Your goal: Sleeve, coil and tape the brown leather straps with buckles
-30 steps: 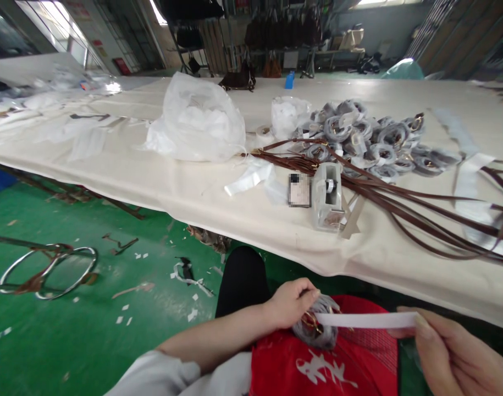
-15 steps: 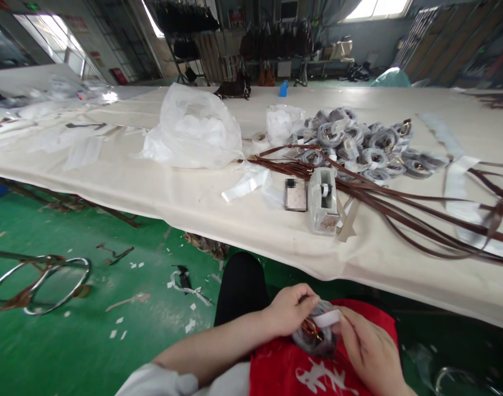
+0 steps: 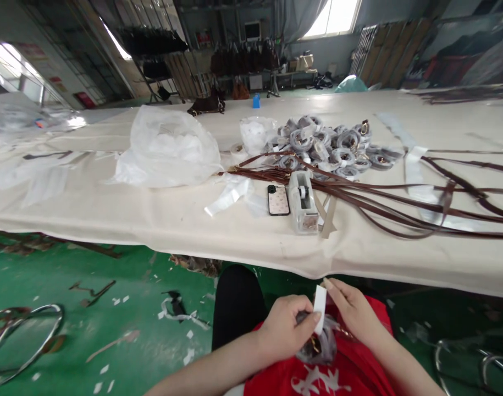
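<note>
Over my lap, a coiled strap in translucent grey wrapping [image 3: 326, 345] with gold-coloured metal hardware rests against a red apron [image 3: 362, 366]. My left hand [image 3: 288, 324] is closed on the coil's upper left side. Its thumb lies on the lower end of a white strip [image 3: 319, 308], which stands up from the coil. My right hand [image 3: 354, 308] is closed at the strip's upper end, thumb and fingertips pinching there. The fingers of my right hand partly hide the coil's far side.
On the cream-covered table [image 3: 251, 242] are a tape dispenser [image 3: 304, 206], a phone [image 3: 278, 200], long brown straps [image 3: 375, 198], a pile of wrapped coils [image 3: 337, 146] and a white plastic bag [image 3: 169, 148]. Scraps lie on the green floor [image 3: 139, 308]. Metal-framed stools stand at both sides.
The white strip has turned from lying nearly level across the coil to standing upright. My right hand has moved up to its top end, and my left thumb now presses its lower end. The view has shifted right.
</note>
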Tool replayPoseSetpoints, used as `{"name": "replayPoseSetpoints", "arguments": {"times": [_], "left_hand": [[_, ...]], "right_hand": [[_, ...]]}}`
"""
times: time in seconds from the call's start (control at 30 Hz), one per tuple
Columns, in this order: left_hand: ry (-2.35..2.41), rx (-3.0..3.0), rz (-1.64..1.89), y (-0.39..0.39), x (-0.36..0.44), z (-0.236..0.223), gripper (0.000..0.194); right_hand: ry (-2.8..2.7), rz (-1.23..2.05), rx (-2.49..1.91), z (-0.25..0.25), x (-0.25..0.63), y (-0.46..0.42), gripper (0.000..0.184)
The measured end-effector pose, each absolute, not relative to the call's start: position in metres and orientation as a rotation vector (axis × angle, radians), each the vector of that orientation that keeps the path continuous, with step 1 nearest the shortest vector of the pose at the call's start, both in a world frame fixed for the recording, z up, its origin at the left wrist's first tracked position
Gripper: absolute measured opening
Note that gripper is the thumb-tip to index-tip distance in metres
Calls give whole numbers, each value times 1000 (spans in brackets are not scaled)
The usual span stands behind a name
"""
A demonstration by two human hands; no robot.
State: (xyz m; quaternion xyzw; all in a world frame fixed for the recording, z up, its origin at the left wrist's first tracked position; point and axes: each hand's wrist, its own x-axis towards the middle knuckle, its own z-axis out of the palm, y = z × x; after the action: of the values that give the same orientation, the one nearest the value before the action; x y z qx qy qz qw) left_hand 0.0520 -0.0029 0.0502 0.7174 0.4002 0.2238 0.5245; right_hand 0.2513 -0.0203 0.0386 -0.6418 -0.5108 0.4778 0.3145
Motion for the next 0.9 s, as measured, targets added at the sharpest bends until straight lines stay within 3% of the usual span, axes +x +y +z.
{"name": "replayPoseSetpoints", "arguments": {"times": [0.1, 0.37, 0.6, 0.9], "left_hand": [[915, 1744, 566, -7, 51, 52, 25], [864, 1820, 644, -10, 51, 54, 24], [957, 1816, 647, -11, 48, 53, 21], [1082, 1725, 518, -8, 59, 46, 26]], "right_hand": [[-1215, 1548, -1636, 37, 259, -17, 56], [-847, 1923, -1394, 27, 237, -30, 39], [-697, 1860, -1333, 23, 241, -32, 40], [-993, 1622, -1417, 41, 246, -25, 37]]}}
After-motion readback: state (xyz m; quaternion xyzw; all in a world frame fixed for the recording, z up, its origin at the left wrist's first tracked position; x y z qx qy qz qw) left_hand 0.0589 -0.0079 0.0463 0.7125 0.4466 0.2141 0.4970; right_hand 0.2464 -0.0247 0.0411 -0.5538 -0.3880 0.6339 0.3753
